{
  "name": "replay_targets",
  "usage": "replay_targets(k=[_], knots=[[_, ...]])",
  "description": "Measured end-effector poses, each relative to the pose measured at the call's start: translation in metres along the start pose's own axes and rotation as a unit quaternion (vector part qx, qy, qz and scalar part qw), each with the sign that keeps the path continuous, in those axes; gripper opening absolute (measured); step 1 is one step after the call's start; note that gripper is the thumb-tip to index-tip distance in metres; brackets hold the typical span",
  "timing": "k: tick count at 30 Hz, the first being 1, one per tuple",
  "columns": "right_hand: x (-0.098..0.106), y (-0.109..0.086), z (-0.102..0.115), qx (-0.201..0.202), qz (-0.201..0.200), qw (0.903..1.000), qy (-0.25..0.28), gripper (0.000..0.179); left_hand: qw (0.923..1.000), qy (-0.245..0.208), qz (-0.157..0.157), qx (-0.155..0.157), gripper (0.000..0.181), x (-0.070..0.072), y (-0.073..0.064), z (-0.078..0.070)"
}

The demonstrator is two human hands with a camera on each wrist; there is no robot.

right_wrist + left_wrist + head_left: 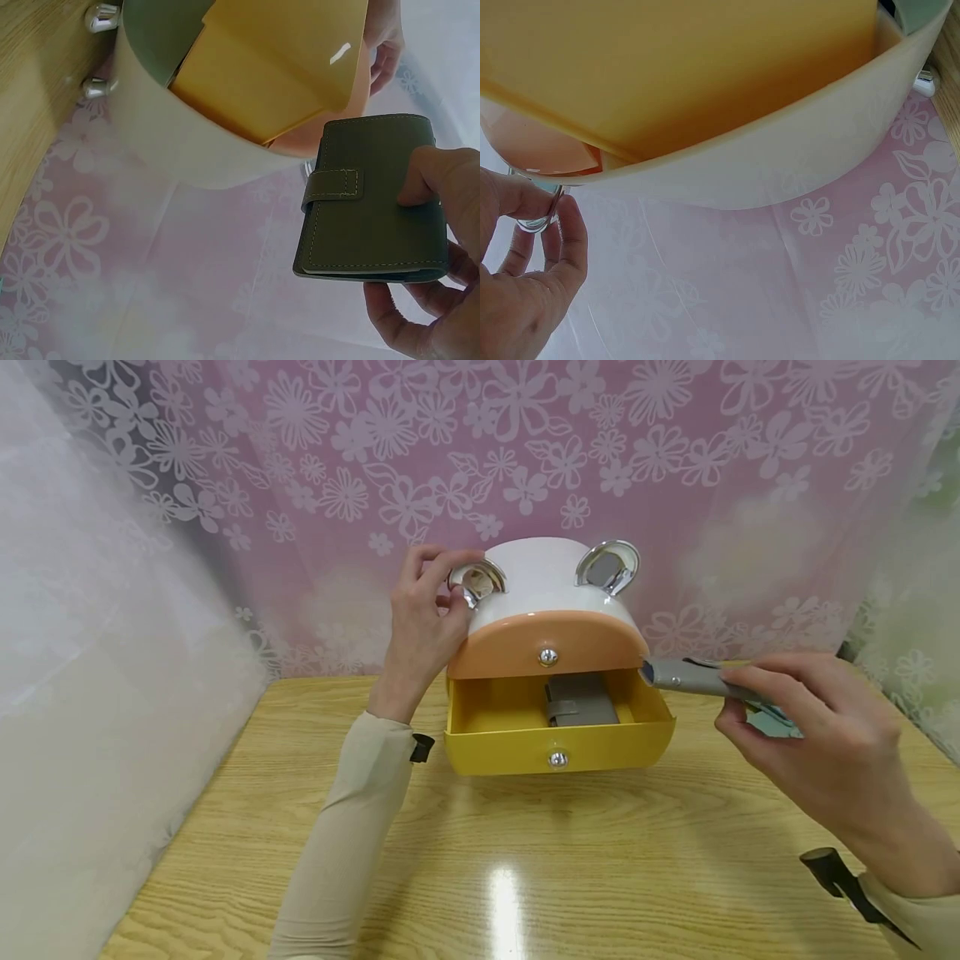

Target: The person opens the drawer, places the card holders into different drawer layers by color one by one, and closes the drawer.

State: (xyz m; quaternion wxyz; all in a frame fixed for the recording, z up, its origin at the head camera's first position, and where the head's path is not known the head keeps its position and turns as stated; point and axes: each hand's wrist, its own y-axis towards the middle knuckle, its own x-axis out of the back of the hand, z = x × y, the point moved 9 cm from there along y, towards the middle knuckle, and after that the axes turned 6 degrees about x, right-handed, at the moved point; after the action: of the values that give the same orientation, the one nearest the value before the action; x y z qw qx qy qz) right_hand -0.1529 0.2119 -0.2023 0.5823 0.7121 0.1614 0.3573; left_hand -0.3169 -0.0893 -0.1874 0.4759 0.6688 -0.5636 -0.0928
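Observation:
A drawer box with a white shell (pixel 536 564) and silver ears stands on the table. My left hand (pixel 427 618) pinches its left silver ear (pixel 493 578) between thumb and fingers. The lower yellow drawer (pixel 502 753) is pulled out, and a grey wallet (pixel 588 702) with a strap lies inside, right of the middle. Just right of the drawer, my right hand (pixel 840 735) grips a second grey wallet (pixel 367 225), thumb on one face and fingers beneath. Its strap (pixel 334 186) is closed over the edge. The orange upper drawer (pixel 498 647) is closed.
The box's right ear (pixel 628 560) sticks out above the held wallet. Silver feet (pixel 97 86) show under the box. A pink flowered cloth (pixel 450 460) hangs close behind it. Bare wooden table (pixel 420 868) stretches in front.

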Motion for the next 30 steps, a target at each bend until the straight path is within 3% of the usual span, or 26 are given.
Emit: replay_targets(k=[13, 30], knots=[[-0.022, 0.003, 0.021, 0.04, -0.001, 0.9989, 0.027, 0.043, 0.9999, -0.005, 0.01, -0.001, 0.04, 0.0, 0.001, -0.001], [-0.064, 0.007, 0.04, 0.083, 0.061, 0.9933, 0.053, 0.039, 1.0, -0.006, 0.004, -0.005, 0.041, 0.001, -0.001, -0.002]])
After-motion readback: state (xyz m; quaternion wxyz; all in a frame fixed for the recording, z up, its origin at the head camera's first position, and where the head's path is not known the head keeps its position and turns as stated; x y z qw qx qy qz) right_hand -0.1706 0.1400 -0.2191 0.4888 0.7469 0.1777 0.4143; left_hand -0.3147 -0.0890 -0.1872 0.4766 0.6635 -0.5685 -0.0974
